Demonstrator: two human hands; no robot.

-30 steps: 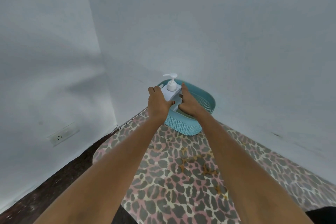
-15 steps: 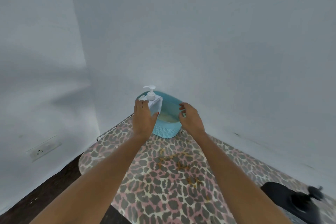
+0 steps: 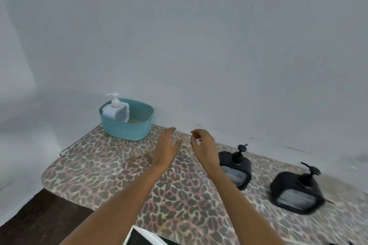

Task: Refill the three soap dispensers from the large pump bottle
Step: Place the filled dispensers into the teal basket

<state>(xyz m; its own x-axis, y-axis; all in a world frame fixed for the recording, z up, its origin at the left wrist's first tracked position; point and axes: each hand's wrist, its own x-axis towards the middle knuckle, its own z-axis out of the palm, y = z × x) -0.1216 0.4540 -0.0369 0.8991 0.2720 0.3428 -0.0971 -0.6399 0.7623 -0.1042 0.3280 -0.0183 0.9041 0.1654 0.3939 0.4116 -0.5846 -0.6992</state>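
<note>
A white soap dispenser [image 3: 116, 112] with a pump top stands in the left end of a teal basket [image 3: 137, 131] at the table's far left corner. Two black soap dispensers stand on the table to the right: one [image 3: 236, 167] just beyond my right wrist, the other [image 3: 297, 191] farther right and blurred. My left hand [image 3: 166, 148] hovers above the table with fingers straight, holding nothing. My right hand [image 3: 203, 147] hovers beside it with fingers loosely curled, also empty. No large pump bottle shows in this view.
The table has a leopard-print cover [image 3: 111, 167] and stands against a plain grey wall. Dark floor [image 3: 39, 217] lies at the lower left. A white-edged object [image 3: 147, 236] pokes in at the bottom edge.
Both hands have let go of the white dispenser and basket and drawn back to the right. The view has swung right, bringing the two black dispensers into sight.
</note>
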